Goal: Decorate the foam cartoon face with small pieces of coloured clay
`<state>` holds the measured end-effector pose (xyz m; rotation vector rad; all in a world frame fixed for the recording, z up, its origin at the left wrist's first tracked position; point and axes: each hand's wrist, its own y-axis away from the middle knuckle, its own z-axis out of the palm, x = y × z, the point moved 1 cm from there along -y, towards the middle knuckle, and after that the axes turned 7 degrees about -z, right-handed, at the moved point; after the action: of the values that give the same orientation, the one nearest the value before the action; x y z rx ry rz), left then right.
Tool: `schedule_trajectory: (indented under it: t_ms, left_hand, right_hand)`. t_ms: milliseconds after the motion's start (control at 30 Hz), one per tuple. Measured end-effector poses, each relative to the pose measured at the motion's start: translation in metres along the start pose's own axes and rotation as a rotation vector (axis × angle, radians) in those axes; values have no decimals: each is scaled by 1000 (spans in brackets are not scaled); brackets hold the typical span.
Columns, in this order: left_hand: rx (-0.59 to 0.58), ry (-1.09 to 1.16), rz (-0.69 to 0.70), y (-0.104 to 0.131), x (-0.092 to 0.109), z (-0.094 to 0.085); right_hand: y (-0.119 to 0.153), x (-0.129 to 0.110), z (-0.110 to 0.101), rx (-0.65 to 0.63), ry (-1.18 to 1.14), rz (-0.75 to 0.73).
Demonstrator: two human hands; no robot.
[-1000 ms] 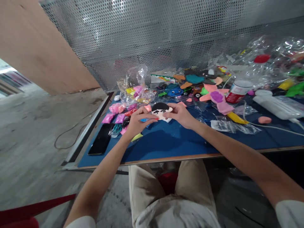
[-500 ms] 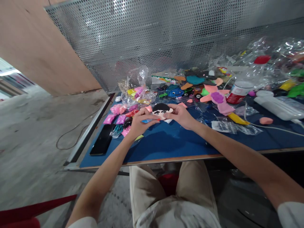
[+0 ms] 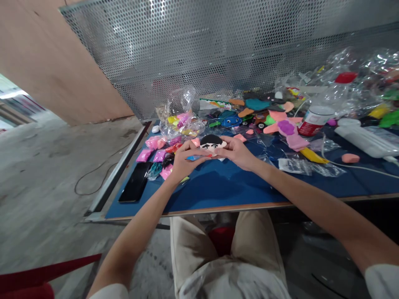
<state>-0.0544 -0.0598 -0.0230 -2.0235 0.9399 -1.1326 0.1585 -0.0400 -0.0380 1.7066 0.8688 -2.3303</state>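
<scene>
- The desk (image 3: pixel 237 187) is crowded along its far side, so an arm swinging wide could, I reckon, drag the clutter about.
- The bottle (image 3: pixel 313 121) stands beyond the right forearm (image 3: pixel 299 195); a stray elbow might topple it.
- The right hand (image 3: pixel 238 153) has the right side of the face (image 3: pixel 213 143), thumb low at the front; its grip is drawn in close. Squeezing hard would probably dent that side, since it looks like soft clay.
- The left hand (image 3: pixel 184 161) has the opposite side, its grip likewise narrowed to the thickness of the piece. Uneven pulling between the two could bend or tear it.
- The phone (image 3: pixel 134 182) lies near the left end; a careless sweep might nudge it off.
- The face sits between both hands, seemingly raised, going by the shadow (image 3: pixel 213 177) beneath. Slack fingers could let it fall and flatten.
- The packets (image 3: pixel 144 155) crowd the left hand and might snag it.
- The red bit (image 3: pixel 209 155) beside the left thumb could smear if rubbed.
</scene>
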Motion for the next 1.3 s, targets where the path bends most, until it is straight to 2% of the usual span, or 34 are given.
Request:
schedule_trajectory:
  t_ms: [467,933,1300]
  left_hand:
    - [-4,-93,-44,1,-4,3]
    - [-5,-68,-64,2,-3,-6]
    - [-23,-39,-34,0,-3,-4]
  right_hand:
    - [1,0,1,-27,14,-23]
    - [0,-6,-1,-4,-7,-39]
    - [1,-7,-1,-12,23,-23]
